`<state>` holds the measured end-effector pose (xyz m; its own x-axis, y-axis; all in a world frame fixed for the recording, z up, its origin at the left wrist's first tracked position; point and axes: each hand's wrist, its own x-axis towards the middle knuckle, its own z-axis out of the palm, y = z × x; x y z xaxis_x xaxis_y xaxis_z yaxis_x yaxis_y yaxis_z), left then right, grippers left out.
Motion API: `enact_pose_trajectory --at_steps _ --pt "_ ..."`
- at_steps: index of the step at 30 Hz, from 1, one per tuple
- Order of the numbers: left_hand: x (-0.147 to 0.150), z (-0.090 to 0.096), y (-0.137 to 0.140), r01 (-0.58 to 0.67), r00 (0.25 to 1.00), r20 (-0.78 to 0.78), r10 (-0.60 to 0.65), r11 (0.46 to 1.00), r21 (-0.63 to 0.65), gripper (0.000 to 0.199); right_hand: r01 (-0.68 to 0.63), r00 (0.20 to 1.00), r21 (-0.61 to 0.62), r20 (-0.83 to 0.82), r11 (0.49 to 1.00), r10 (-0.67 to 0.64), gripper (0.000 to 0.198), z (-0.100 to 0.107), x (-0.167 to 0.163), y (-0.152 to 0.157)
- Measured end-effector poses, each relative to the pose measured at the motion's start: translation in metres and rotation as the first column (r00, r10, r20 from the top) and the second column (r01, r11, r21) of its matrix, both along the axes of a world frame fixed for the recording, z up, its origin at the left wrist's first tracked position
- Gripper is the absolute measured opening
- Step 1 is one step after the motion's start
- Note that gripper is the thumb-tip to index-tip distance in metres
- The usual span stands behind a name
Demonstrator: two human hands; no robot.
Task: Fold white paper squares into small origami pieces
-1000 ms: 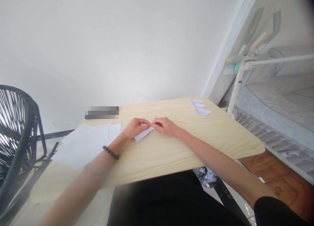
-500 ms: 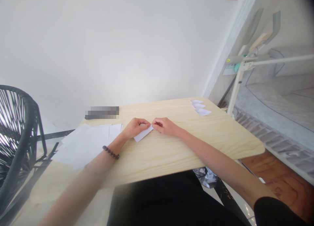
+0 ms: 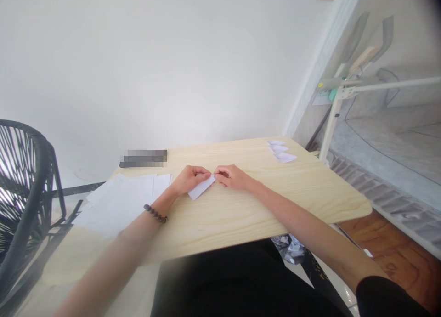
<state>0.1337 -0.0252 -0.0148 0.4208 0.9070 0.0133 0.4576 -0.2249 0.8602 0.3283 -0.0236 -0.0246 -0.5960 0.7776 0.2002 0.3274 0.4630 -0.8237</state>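
A small piece of folded white paper [image 3: 201,189] lies at the middle of the wooden table [image 3: 241,225]. My left hand [image 3: 190,179] is closed on its upper edge, thumb and fingers pinching near the pointed right end. At that same tip, my right hand [image 3: 229,176] has its fingertips pinched together on the paper. The two hands almost meet there. Part of the paper is hidden beneath my left hand.
Loose white sheets [image 3: 120,202] cover the table's left side. Several folded paper pieces [image 3: 284,156] lie at the back right. A dark, blurred-out object [image 3: 143,159] sits at the back left. A black woven chair [image 3: 31,193] stands left, a wall behind.
Both hands stay on the folded paper in nearly the same place. My right fingers have shifted very slightly at the tip.
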Motion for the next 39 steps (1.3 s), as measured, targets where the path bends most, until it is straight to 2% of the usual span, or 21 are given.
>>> enact_pose_trajectory --at_steps 2,5,8,14,21,26,30,34,39 --pt "-0.0003 -0.0002 0.0004 -0.006 1.000 0.000 0.006 1.000 0.007 0.037 -0.027 1.000 -0.014 -0.005 1.000 0.027 0.015 -0.0008 0.0011 0.0013" --pt "-0.0007 -0.0003 0.0008 -0.021 1.000 -0.011 0.021 1.000 0.023 0.039 -0.071 0.996 -0.106 -0.064 0.992 0.065 0.014 -0.0029 0.0031 0.0055" --pt "0.0000 0.0004 0.0004 -0.019 1.000 -0.021 0.020 0.999 0.042 0.039 -0.068 0.995 -0.160 -0.087 0.985 0.054 0.017 -0.0039 0.0032 0.0072" --pt "0.0013 0.0024 -0.0010 -0.014 0.999 -0.035 0.016 0.999 0.036 0.037 -0.003 1.000 -0.041 -0.009 0.999 0.003 0.023 -0.0019 0.0009 0.0029" --pt "0.0011 0.0029 -0.0016 -0.011 0.999 -0.038 0.012 0.999 0.039 0.037 -0.052 0.996 -0.153 -0.077 0.987 0.041 0.021 -0.0039 0.0029 0.0062" --pt "0.0014 0.0036 -0.0019 0.004 0.999 -0.032 -0.003 0.999 0.034 0.037 0.010 1.000 -0.032 -0.009 0.999 -0.010 0.025 -0.0010 0.0003 0.0027" --pt "0.0020 0.0027 -0.0026 0.003 1.000 -0.023 -0.002 1.000 0.029 0.038 0.004 1.000 0.023 0.007 1.000 -0.005 0.022 -0.0001 -0.0006 0.0011" --pt "0.0034 0.0025 -0.0033 0.012 1.000 -0.018 -0.011 1.000 0.013 0.037 -0.002 1.000 0.034 0.000 0.999 0.002 0.019 -0.0012 -0.0006 0.0012" --pt "0.0028 0.0021 -0.0018 0.009 1.000 -0.011 -0.009 0.999 0.034 0.036 -0.024 1.000 -0.023 -0.015 0.999 0.023 0.019 -0.0025 0.0010 0.0023"
